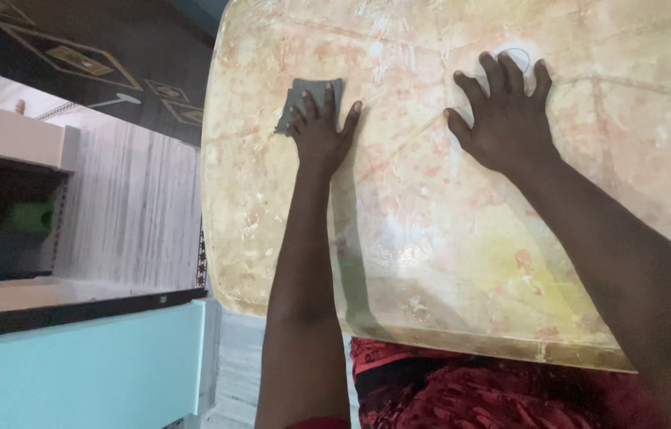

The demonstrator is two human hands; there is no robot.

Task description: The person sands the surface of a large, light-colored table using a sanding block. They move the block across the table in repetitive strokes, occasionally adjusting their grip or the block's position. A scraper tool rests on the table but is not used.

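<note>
Left hand [320, 131] presses flat on grey cloth [304, 99].

Left hand [321, 131] on cloth [304, 99], right hand [506, 119] beside, on table [431, 254].

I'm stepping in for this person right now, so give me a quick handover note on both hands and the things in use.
Left hand: flat, fingers spread, pressing a grey-green cloth onto the marbled table.
Right hand: open, palm down on the tabletop, holding nothing.
Done: cannot tell how much has been wiped; the glossy surface shows streaks and pale smears.
Left: probably the rest of the tabletop.
</note>
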